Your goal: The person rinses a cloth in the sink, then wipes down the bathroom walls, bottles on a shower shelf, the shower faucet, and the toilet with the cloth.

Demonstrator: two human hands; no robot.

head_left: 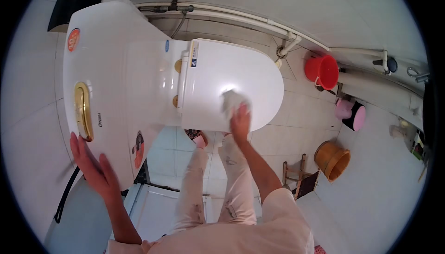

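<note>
A white toilet lid is closed in the middle of the head view. My right hand presses a greyish cloth onto it; hand and cloth are slightly blurred. To the left is the white toilet tank, with a gold flush plate and several stickers. My left hand lies on the tank's near corner, just below the flush plate, fingers spread and holding nothing.
White pipes run along the wall behind the toilet. At right stand a red bucket, a pink and black container, a wooden bucket and a small folding stool. A black cable hangs at lower left.
</note>
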